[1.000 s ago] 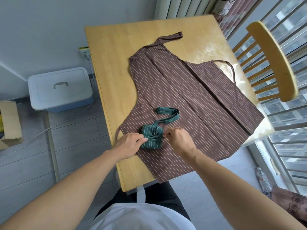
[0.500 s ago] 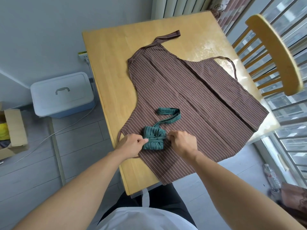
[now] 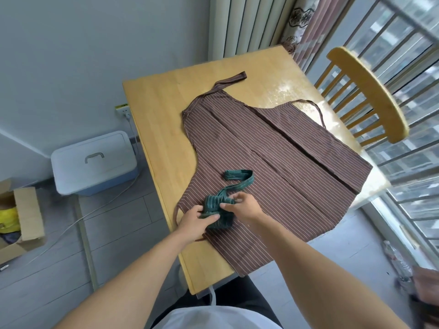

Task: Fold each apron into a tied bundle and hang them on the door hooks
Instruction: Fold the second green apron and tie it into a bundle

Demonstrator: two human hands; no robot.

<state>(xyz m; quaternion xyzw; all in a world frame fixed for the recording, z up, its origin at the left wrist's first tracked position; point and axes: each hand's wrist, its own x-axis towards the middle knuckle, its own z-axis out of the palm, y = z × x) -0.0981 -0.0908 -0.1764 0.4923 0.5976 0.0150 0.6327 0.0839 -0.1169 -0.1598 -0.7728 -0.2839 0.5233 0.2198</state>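
I see left hand and right hand both gripping the folded green striped apron bundle atop the flat brown striped apron, near the table's front-left edge.

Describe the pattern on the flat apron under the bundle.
Brown apron with thin pale stripes; head view.

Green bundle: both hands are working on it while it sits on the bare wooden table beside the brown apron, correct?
Not quite. The head view shows the green bundle lying on top of the spread brown apron, not on the bare wooden table. The rest holds: the left hand and the right hand are both gripping it.
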